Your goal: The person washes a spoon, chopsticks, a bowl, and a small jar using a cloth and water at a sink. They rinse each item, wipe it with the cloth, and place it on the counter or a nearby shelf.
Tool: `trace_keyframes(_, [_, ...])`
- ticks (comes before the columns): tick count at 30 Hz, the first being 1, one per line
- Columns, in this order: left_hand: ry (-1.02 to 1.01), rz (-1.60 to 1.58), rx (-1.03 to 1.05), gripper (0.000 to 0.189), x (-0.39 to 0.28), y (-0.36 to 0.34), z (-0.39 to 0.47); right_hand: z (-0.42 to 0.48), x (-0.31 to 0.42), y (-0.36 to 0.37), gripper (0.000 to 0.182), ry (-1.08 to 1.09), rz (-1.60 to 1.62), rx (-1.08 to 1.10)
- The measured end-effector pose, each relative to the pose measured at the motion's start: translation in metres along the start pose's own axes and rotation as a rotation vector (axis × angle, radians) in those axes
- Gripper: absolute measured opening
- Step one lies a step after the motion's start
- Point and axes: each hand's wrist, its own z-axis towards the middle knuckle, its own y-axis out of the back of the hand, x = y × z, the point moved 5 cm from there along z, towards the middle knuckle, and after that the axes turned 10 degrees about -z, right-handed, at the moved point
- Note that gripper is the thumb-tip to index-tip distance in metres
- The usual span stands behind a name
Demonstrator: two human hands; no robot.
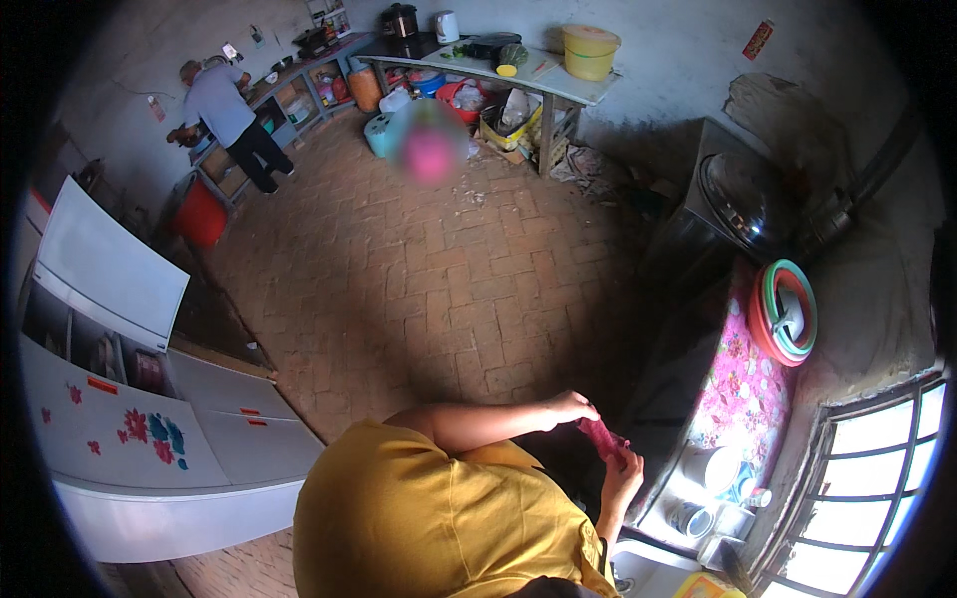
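Note:
A dark red cloth [604, 439] is stretched between my two hands, low and right of the middle of the view. The fingers of my left hand [571, 410] pinch its upper end. At its lower end my right hand [623, 475] grips the cloth near the edge of a table with a pink floral cover [736, 389]. On the lower part of that table stand a white container [712, 468] and a glass jar [689, 519]. A white basin [649, 562] sits just below my right hand.
A person [224, 112] stands at the far-left counter [280, 88]. Stacked plastic basins [762, 314] and a metal-topped stove [736, 198] are at the right. A cabinet [149, 426] with a raised lid [112, 265] is at the left. A blurred pink shape [428, 153] is on the brick floor [448, 284].

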Motion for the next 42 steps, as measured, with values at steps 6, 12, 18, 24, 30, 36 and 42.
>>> trace_keyframes(6, [0.053,0.009,0.063,0.020,-0.003,-0.012,-0.017,-0.014,-0.009,-0.005,0.018,0.061,0.069,0.018])
trace_keyframes(12, [-0.054,0.248,-0.120,0.036,0.012,-0.001,-0.010,-0.013,-0.013,-0.007,0.015,0.236,0.043,-0.040])
trace_keyframes(18, [-0.064,0.343,0.118,0.049,0.000,-0.014,-0.020,-0.013,-0.029,-0.023,0.013,-0.125,0.416,0.231])
trace_keyframes(24, [-0.321,0.804,0.057,0.028,-0.006,-0.019,-0.021,-0.014,-0.024,-0.023,0.009,-0.201,0.550,0.304])
trace_keyframes(30, [-0.374,0.798,-0.013,0.020,-0.002,-0.010,-0.019,-0.008,-0.018,-0.021,0.006,-0.175,0.581,0.350])
trace_keyframes(36, [-0.413,0.715,-0.168,0.018,-0.017,-0.004,-0.027,0.002,-0.005,-0.030,0.004,-0.144,0.648,0.382])
trace_keyframes(42, [-0.418,0.564,-0.216,0.020,-0.021,0.000,-0.029,0.005,0.022,-0.028,0.006,-0.110,0.718,0.450])
